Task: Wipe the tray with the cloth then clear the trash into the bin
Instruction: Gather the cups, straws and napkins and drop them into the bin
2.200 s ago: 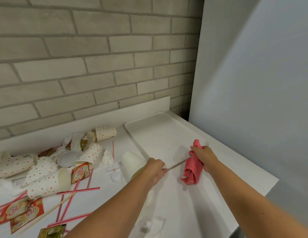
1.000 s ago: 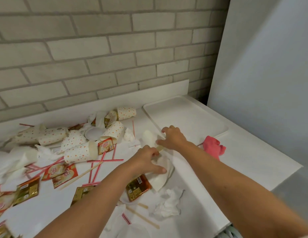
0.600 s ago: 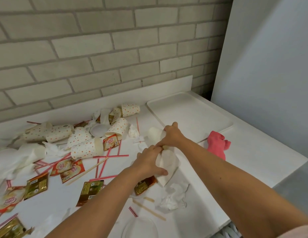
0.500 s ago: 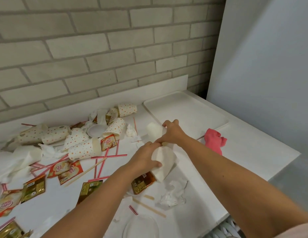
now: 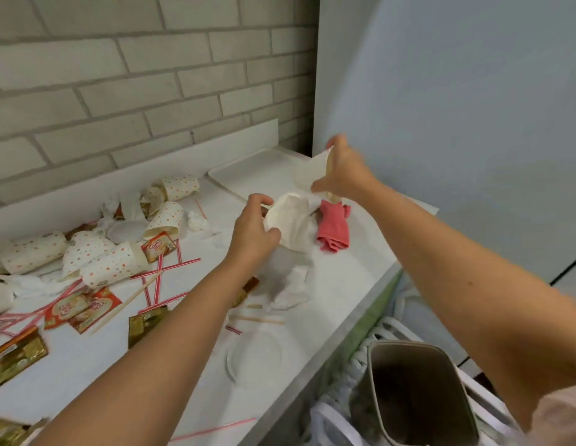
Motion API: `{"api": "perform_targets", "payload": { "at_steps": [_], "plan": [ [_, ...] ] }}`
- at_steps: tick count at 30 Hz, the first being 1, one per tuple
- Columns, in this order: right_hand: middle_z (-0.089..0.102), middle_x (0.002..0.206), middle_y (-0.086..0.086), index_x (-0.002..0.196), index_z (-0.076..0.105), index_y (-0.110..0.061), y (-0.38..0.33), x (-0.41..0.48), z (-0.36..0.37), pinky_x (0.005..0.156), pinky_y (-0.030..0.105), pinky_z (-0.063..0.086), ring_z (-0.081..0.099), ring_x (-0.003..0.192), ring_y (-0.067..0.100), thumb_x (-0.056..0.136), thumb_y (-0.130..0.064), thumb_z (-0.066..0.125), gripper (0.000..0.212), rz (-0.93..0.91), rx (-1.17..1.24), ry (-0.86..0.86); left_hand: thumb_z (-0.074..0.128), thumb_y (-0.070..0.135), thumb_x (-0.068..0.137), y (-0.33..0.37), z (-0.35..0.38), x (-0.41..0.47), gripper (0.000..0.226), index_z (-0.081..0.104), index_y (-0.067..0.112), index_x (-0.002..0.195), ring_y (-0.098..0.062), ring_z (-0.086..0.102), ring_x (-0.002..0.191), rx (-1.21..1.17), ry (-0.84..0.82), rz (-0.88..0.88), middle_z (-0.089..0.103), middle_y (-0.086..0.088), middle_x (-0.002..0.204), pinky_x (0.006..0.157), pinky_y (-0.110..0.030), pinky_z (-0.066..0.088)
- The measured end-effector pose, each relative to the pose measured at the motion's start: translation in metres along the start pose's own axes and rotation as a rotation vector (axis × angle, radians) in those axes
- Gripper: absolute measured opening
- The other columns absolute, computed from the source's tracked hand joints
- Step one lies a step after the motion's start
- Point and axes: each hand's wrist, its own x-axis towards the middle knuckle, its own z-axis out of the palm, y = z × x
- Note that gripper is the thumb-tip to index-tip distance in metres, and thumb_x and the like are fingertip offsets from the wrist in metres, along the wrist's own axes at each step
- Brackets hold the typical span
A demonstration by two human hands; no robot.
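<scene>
My left hand (image 5: 252, 230) grips a crumpled white paper cup (image 5: 288, 222), lifted above the counter. My right hand (image 5: 342, 172) holds a second white paper cup (image 5: 314, 172) higher up, over the near edge of the white tray (image 5: 248, 170), and a wooden stick end pokes out below its fingers. The pink cloth (image 5: 333, 228) lies bunched on the counter just in front of the tray. The open grey bin (image 5: 418, 397) stands on the floor below the counter's edge at the lower right.
Dotted paper cups (image 5: 109, 265), red-striped straws (image 5: 166, 268), sachets (image 5: 80, 309), crumpled napkins (image 5: 291, 289), wooden stirrers and clear plastic lids (image 5: 254, 355) litter the white counter to the left and front. A brick wall runs behind; a pale panel stands on the right.
Both hands have lifted off the counter, each with a white cup; the right one rose toward the tray. The view has tilted down and right, bringing the bin into sight.
</scene>
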Motion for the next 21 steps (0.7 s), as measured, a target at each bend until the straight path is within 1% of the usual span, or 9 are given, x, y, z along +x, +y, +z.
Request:
{"api": "perform_targets", "payload": {
  "at_steps": [3, 5, 6, 8, 9, 12, 15, 18, 21],
  "plan": [
    [0.046, 0.124, 0.014, 0.132, 0.030, -0.016, 0.009, -0.030, -0.027, 0.081, 0.039, 0.045, 0.052, 0.105, 0.034, 0.074, -0.016, 0.073, 0.073, 0.058, -0.224, 0.046, 0.056, 0.000, 0.081, 0.021, 0.022, -0.018, 0.025, 0.045, 0.015, 0.098, -0.016, 0.050, 0.083, -0.051, -0.044, 0.073, 0.052, 0.000, 0.098, 0.061, -0.010, 0.039],
    [0.046, 0.125, 0.014, 0.139, 0.025, -0.017, 0.019, -0.051, -0.044, 0.081, 0.036, 0.042, 0.052, 0.109, 0.035, 0.077, -0.016, 0.070, 0.076, 0.119, -0.379, 0.029, 0.059, 0.001, 0.080, 0.034, 0.040, -0.033, 0.020, 0.050, 0.014, 0.092, -0.013, 0.049, 0.080, -0.079, -0.121, 0.116, 0.053, 0.001, 0.098, 0.057, -0.002, 0.038],
    [0.047, 0.125, 0.015, 0.140, 0.023, -0.017, 0.025, -0.061, -0.051, 0.081, 0.036, 0.041, 0.052, 0.111, 0.036, 0.078, -0.016, 0.070, 0.078, 0.153, -0.444, 0.003, 0.060, 0.000, 0.080, 0.039, 0.050, -0.041, 0.019, 0.055, 0.013, 0.093, -0.012, 0.048, 0.080, -0.092, -0.161, 0.131, 0.054, 0.001, 0.098, 0.057, 0.000, 0.036],
    [0.050, 0.126, 0.015, 0.141, 0.024, -0.015, 0.040, -0.080, -0.062, 0.081, 0.035, 0.041, 0.053, 0.113, 0.035, 0.077, -0.017, 0.070, 0.079, 0.227, -0.556, -0.077, 0.059, -0.001, 0.082, 0.048, 0.069, -0.059, 0.022, 0.062, 0.010, 0.101, -0.012, 0.050, 0.086, -0.104, -0.247, 0.147, 0.055, 0.001, 0.101, 0.061, -0.002, 0.035],
    [0.051, 0.127, 0.014, 0.141, 0.026, -0.015, 0.049, -0.088, -0.064, 0.083, 0.036, 0.042, 0.052, 0.115, 0.035, 0.077, -0.018, 0.071, 0.079, 0.264, -0.595, -0.130, 0.058, 0.000, 0.083, 0.050, 0.079, -0.067, 0.025, 0.063, 0.009, 0.105, -0.013, 0.051, 0.091, -0.087, -0.291, 0.148, 0.056, -0.001, 0.105, 0.065, -0.004, 0.034],
    [0.048, 0.135, 0.015, 0.143, 0.026, -0.015, 0.082, -0.107, -0.058, 0.095, 0.041, 0.045, 0.050, 0.120, 0.035, 0.076, -0.018, 0.073, 0.082, 0.376, -0.654, -0.321, 0.055, 0.003, 0.087, 0.045, 0.108, -0.091, 0.027, 0.062, 0.009, 0.113, -0.021, 0.054, 0.109, 0.001, -0.423, 0.102, 0.055, -0.008, 0.121, 0.087, -0.014, 0.036],
    [0.046, 0.137, 0.015, 0.146, 0.022, -0.014, 0.122, -0.125, -0.040, 0.097, 0.043, 0.047, 0.049, 0.122, 0.034, 0.075, -0.016, 0.074, 0.088, 0.433, -0.643, -0.456, 0.055, 0.006, 0.088, 0.028, 0.134, -0.112, 0.034, 0.058, 0.008, 0.122, -0.025, 0.052, 0.118, 0.087, -0.551, 0.010, 0.053, -0.010, 0.129, 0.101, -0.026, 0.039],
    [0.044, 0.140, 0.013, 0.147, 0.021, -0.012, 0.161, -0.142, -0.014, 0.098, 0.040, 0.046, 0.047, 0.125, 0.033, 0.077, -0.015, 0.074, 0.088, 0.483, -0.660, -0.592, 0.055, 0.008, 0.087, 0.010, 0.159, -0.128, 0.042, 0.053, 0.007, 0.130, -0.025, 0.049, 0.123, 0.179, -0.653, -0.059, 0.049, -0.012, 0.135, 0.103, -0.026, 0.036],
    [0.042, 0.142, 0.012, 0.147, 0.022, -0.012, 0.192, -0.158, 0.007, 0.099, 0.040, 0.046, 0.047, 0.126, 0.032, 0.076, -0.024, 0.076, 0.091, 0.529, -0.660, -0.671, 0.055, 0.009, 0.087, 0.002, 0.175, -0.139, 0.048, 0.048, 0.007, 0.135, -0.025, 0.045, 0.127, 0.205, -0.725, -0.141, 0.042, -0.012, 0.139, 0.105, -0.026, 0.034]
  ]
}}
